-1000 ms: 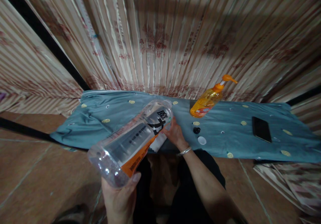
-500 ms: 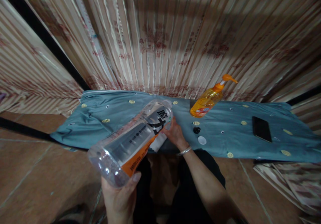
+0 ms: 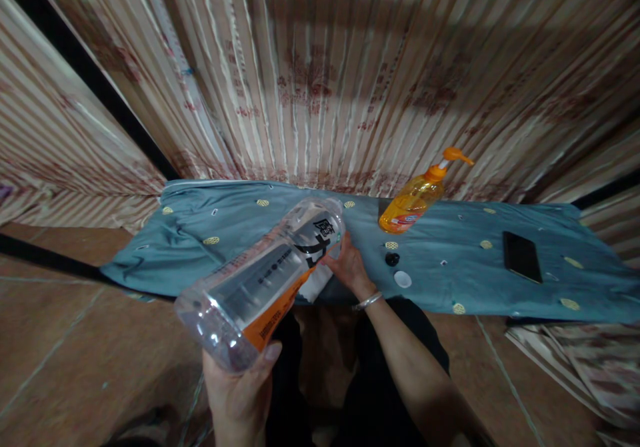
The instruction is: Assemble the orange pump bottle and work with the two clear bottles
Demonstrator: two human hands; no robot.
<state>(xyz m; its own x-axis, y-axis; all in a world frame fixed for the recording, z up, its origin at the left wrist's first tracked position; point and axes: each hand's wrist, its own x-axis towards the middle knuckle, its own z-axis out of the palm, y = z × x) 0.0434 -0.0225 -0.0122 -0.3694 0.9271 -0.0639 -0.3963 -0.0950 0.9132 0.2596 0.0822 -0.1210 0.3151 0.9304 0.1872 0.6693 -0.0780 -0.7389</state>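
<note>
A large clear plastic bottle with a silver, black and orange label is held tilted in front of me, its base toward my lower left. My left hand cups the base end, thumb on the near side. At the upper end, my right hand grips the bottle's right side, a silver bangle on its wrist. Some of its fingers are hidden behind the bottle. Beneath the bottle, a piece of white paper or tissue lies partly covered on the blue cloth.
An orange pump bottle stands at the back, right of the hands. Closer in lie a small black cap and a white disc. A dark phone rests farther right. Striped curtains hang behind.
</note>
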